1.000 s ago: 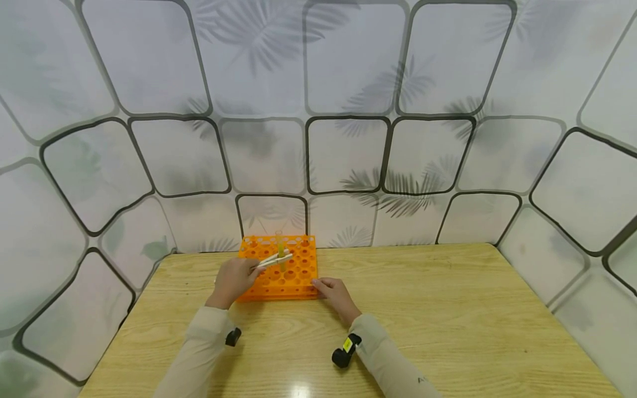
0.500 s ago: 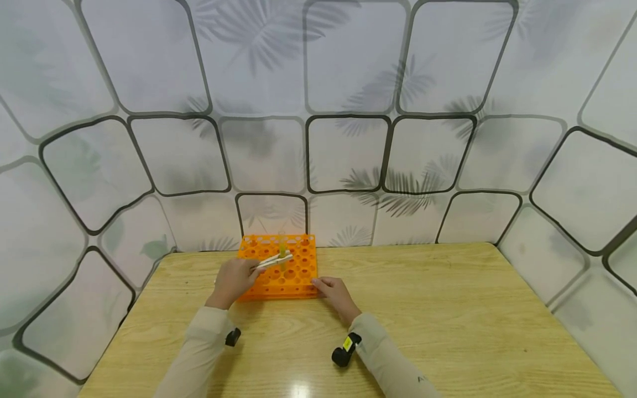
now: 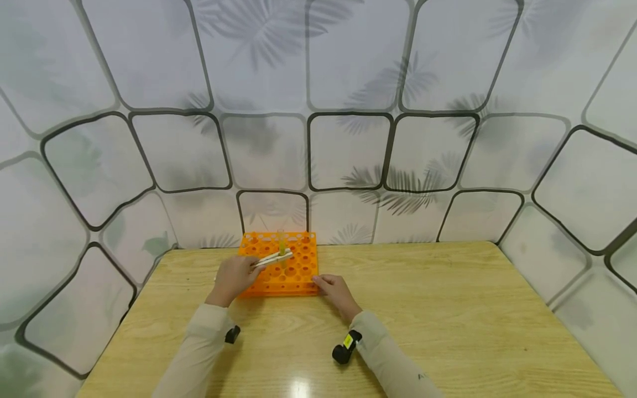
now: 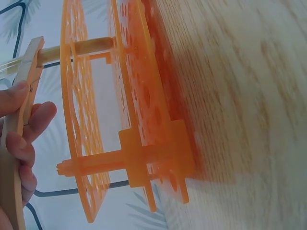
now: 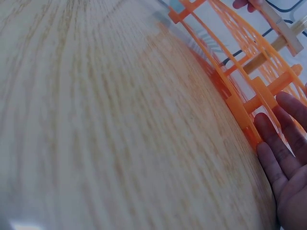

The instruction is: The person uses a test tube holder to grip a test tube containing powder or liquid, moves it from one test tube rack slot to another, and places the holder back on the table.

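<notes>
My left hand (image 3: 233, 280) grips a wooden test tube clamp (image 3: 272, 259), whose far end is around a glass test tube (image 3: 282, 243) with yellow liquid. The tube passes through the top plate of the orange test tube rack (image 3: 303, 271); in the left wrist view its lower end (image 4: 98, 45) reaches the middle plate. With fairly straight fingers, my right hand (image 3: 338, 294) touches the rack's front right corner. The right wrist view has these fingers (image 5: 273, 139) lying against the rack's end.
The rack stands on a wood-grain table (image 3: 423, 315), close to its back edge. Behind and at both sides rises a patterned wall covering (image 3: 348, 155). Black cameras are strapped to both wrists, the right one (image 3: 343, 351) just above the table.
The test tube's top has shifted slightly right compared with one second ago. Both hands and the rack keep nearly the same places; the head view has moved a little.
</notes>
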Available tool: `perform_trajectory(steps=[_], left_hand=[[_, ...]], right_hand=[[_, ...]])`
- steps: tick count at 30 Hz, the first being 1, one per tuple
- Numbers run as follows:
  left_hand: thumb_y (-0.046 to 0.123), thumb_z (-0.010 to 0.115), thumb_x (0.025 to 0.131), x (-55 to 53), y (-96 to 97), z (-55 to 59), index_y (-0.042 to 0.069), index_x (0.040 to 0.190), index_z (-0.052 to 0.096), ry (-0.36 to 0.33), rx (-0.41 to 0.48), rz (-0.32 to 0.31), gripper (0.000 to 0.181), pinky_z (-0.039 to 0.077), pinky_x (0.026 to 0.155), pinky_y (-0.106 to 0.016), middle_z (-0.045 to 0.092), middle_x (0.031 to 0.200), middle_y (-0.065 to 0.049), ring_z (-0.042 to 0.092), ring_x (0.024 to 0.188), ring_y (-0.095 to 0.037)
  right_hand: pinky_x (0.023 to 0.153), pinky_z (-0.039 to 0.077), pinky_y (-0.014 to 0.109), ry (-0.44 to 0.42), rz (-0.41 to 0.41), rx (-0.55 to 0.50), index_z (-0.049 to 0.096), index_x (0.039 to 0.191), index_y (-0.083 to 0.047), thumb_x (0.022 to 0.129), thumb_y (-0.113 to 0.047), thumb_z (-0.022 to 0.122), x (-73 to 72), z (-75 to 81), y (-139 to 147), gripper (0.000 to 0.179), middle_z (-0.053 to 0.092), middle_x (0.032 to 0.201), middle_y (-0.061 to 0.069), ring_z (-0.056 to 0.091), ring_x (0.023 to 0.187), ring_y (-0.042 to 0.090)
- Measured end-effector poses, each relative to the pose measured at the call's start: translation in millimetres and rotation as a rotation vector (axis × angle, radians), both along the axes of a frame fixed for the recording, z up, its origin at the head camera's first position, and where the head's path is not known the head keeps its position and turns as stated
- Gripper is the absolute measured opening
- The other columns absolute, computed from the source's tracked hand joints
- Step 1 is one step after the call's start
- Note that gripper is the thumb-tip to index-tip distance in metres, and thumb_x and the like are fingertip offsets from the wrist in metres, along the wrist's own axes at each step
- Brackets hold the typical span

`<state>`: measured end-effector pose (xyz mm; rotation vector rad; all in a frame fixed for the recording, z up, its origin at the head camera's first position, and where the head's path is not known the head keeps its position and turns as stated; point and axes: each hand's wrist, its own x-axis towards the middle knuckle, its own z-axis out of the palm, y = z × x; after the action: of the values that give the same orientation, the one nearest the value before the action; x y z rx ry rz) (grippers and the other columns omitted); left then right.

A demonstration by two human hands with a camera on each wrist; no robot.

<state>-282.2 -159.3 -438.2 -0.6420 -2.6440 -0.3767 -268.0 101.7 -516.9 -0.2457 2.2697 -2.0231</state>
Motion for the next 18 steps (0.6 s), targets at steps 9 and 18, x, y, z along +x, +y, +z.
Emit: perform_trajectory(steps=[9,18], left_hand=[[0.027,0.072,0.083,-0.6,-2.4,-1.0,0.009,0.081,0.065,-0.004,-0.014,0.019,0.019,0.016,0.039,-0.020,0.044,0.046,0.003,0.023,0.037,-0.008],[0.030,0.070,0.085,-2.7,-3.5,1.1,0.010,0.095,0.068,-0.075,-0.033,0.042,0.023,0.019,0.037,-0.021,0.059,0.057,-0.001,0.030,0.035,-0.010]], right_hand=[[0.085,0.052,0.038,-0.076,-0.022,0.027,0.066,0.107,0.007,0.097,-0.025,0.053,5.4,15.0,-3,0.036,0.065,0.112,0.021,0.064,0.097,0.024],[0.082,0.053,0.034,-0.053,-0.037,0.037,0.067,0.106,0.004,0.095,-0.033,0.055,-1.3,2.1,-3,0.040,0.068,0.109,0.015,0.063,0.090,0.010]])
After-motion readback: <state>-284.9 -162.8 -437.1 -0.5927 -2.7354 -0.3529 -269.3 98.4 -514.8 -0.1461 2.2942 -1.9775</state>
